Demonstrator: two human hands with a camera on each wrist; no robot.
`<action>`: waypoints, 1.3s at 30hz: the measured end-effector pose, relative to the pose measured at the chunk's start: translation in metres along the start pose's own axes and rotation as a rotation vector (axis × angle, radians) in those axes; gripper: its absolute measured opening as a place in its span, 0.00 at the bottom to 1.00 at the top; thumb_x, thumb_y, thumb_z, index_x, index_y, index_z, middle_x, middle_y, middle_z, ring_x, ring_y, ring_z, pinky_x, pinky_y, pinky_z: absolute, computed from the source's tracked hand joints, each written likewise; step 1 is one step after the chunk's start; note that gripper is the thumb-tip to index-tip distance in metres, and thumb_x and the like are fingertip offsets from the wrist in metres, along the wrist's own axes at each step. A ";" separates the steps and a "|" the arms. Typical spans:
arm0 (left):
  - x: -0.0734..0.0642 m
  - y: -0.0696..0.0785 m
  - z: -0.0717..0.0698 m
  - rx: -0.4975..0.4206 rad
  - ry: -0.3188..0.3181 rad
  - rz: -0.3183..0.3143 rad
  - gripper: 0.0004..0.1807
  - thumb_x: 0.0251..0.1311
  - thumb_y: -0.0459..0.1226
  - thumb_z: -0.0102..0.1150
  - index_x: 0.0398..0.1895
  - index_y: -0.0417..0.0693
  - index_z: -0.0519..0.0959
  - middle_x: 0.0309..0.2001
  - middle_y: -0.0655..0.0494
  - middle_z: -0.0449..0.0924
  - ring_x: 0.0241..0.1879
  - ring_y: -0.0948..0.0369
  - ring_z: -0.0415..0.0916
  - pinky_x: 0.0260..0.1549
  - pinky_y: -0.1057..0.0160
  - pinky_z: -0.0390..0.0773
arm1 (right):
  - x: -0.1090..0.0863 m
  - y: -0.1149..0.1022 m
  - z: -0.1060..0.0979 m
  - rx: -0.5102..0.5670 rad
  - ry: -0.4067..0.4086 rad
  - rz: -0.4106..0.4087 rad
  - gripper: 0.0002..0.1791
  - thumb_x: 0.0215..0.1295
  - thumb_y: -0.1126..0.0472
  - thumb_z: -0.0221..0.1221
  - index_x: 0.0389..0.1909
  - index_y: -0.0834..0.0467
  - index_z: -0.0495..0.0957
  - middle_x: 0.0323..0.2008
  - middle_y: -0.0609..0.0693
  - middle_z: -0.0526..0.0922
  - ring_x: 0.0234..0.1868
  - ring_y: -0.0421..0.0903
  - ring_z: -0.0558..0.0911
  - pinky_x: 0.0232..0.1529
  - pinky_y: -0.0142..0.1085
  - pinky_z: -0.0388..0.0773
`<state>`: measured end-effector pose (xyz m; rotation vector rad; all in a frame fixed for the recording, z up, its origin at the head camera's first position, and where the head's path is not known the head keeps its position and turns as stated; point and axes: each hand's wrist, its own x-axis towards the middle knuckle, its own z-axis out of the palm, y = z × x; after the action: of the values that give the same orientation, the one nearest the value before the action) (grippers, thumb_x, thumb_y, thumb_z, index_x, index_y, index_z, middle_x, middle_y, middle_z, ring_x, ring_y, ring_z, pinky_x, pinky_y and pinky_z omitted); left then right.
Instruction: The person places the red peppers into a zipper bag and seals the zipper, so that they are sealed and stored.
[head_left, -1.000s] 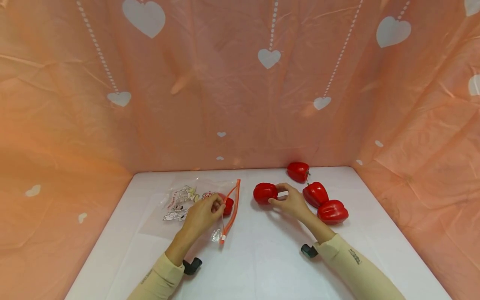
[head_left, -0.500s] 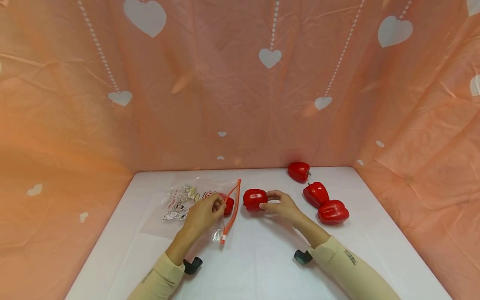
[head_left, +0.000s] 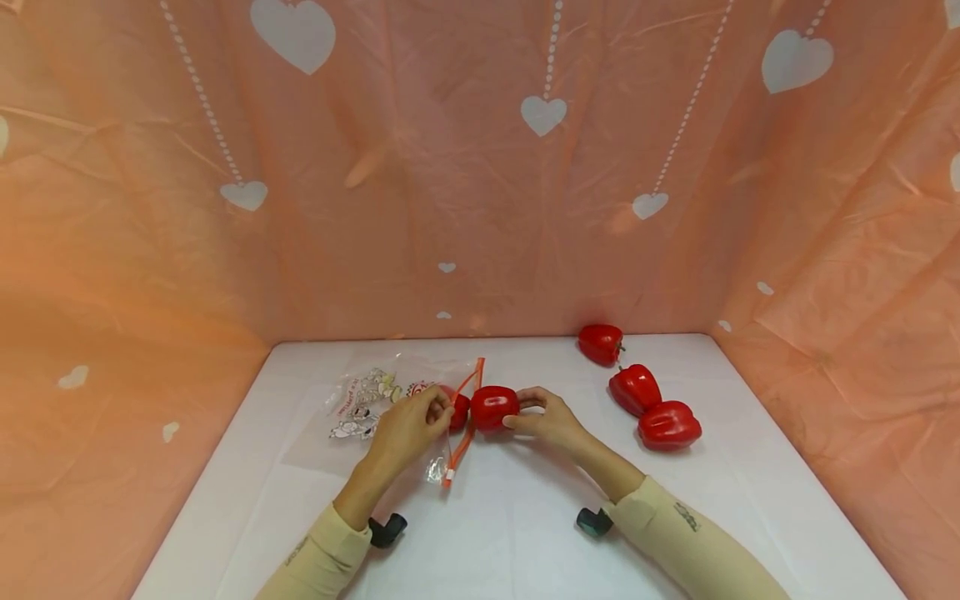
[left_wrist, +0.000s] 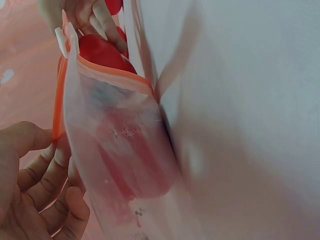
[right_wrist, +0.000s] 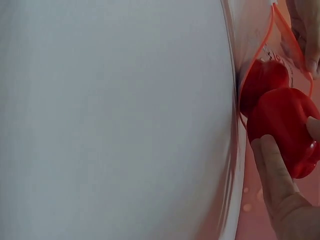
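Note:
A clear zip bag (head_left: 315,442) with an orange zip edge and printed cartoon figures lies on the left of the table. My left hand (head_left: 408,429) pinches the upper lip of its mouth, holding it raised; the left wrist view shows thumb and fingers at the orange strip (left_wrist: 58,112). One red bell pepper (right_wrist: 265,75) is inside the bag, just behind the mouth. My right hand (head_left: 551,418) grips another red bell pepper (head_left: 493,408) between thumb and fingers. That pepper stands right at the bag's opening, against the one inside in the right wrist view.
Three more red bell peppers lie at the right: one pepper (head_left: 600,344) near the back edge, a second pepper (head_left: 634,389) in front of it, and a third pepper (head_left: 669,426) touching the second. An orange curtain with white hearts (head_left: 543,115) surrounds the white table (head_left: 517,533).
My right hand has carried its bell pepper leftward and slightly nearer, from open table to the bag's mouth. My left hand keeps its hold on the bag's lip.

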<state>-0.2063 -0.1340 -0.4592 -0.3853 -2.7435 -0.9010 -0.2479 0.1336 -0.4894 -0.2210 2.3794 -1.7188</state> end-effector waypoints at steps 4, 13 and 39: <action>0.001 0.001 0.001 0.009 0.006 0.016 0.04 0.68 0.37 0.69 0.38 0.52 0.82 0.28 0.64 0.80 0.28 0.65 0.73 0.27 0.63 0.75 | 0.001 -0.001 0.006 0.030 -0.011 -0.014 0.26 0.63 0.63 0.74 0.59 0.68 0.78 0.52 0.60 0.86 0.57 0.58 0.82 0.45 0.33 0.80; 0.004 0.002 -0.002 0.007 0.015 0.021 0.04 0.68 0.37 0.70 0.39 0.52 0.83 0.29 0.64 0.81 0.29 0.66 0.74 0.28 0.63 0.75 | 0.005 -0.007 0.017 0.016 -0.007 -0.024 0.25 0.62 0.61 0.75 0.57 0.66 0.79 0.50 0.58 0.87 0.57 0.57 0.83 0.47 0.36 0.80; 0.003 0.001 -0.001 0.026 -0.010 0.010 0.04 0.68 0.37 0.70 0.39 0.53 0.82 0.28 0.65 0.80 0.28 0.66 0.73 0.27 0.62 0.74 | 0.009 -0.006 0.021 -0.003 -0.090 -0.026 0.26 0.66 0.64 0.73 0.60 0.73 0.78 0.41 0.58 0.88 0.33 0.54 0.90 0.36 0.40 0.88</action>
<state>-0.2084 -0.1334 -0.4566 -0.3987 -2.7569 -0.8628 -0.2517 0.1096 -0.4906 -0.3244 2.3249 -1.6799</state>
